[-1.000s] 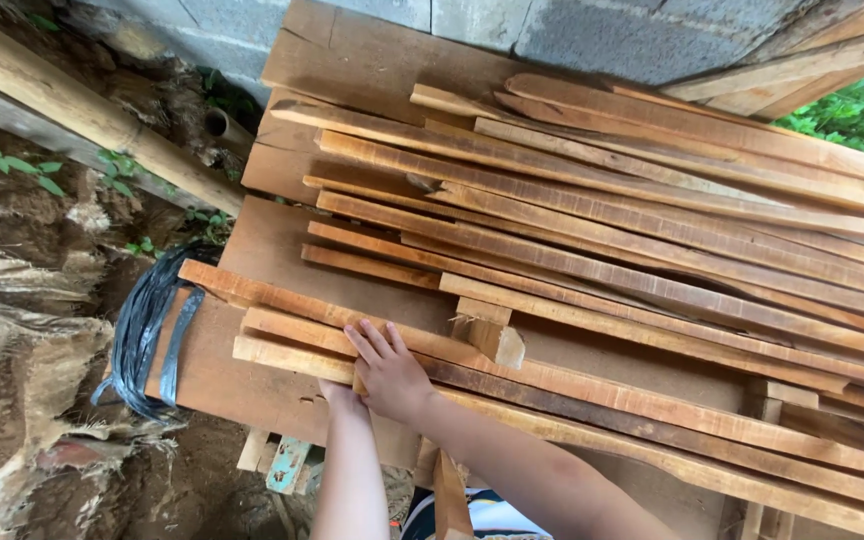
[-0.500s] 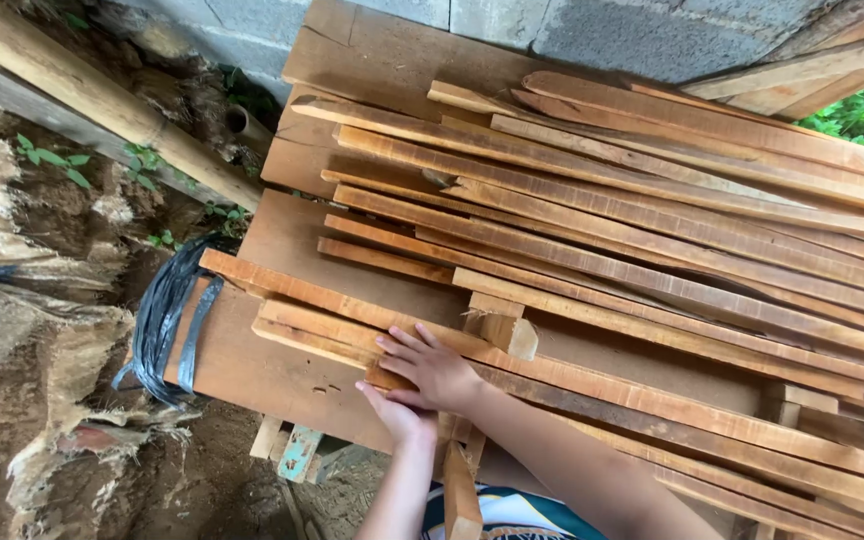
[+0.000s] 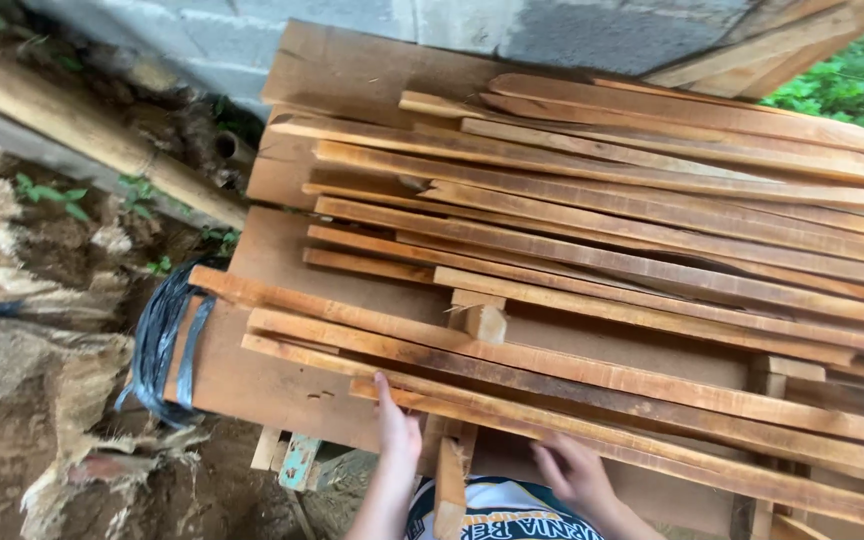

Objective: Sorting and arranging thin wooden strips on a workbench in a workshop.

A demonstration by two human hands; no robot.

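— Where are your hands sitting right now?

— My left hand (image 3: 395, 425) is resting at about six o'clock in my view, fingers stretched out and close together, pressing on the end of the nearest wooden slat (image 3: 652, 445), the lowest one of the pile. It is touching that slat, not wrapping around it. My right hand (image 3: 574, 472) is lying a bit toward five o'clock, fingers spread apart and loose, just under the same slat's near edge. I cannot tell whether it is touching the wood.

— And the slat itself?

— It is running from my left hand out toward four o'clock, slanting down to the edge of the view. It is lying on top of a wide flat board (image 3: 272, 370) that is serving as the surface under the whole pile.

— What else is lying around it?

— More long slats (image 3: 612, 260) are stacking up toward twelve and two o'clock, all slanting roughly the same way. A short wooden block (image 3: 480, 318) is sticking up between them near the middle. At nine o'clock a black plastic strap (image 3: 160, 340) is hanging off the board's end. A grey block wall (image 3: 452, 25) is standing at twelve o'clock, a thick pole (image 3: 82, 130) is crossing at ten o'clock, and bare soil (image 3: 22, 420) is showing at eight o'clock.
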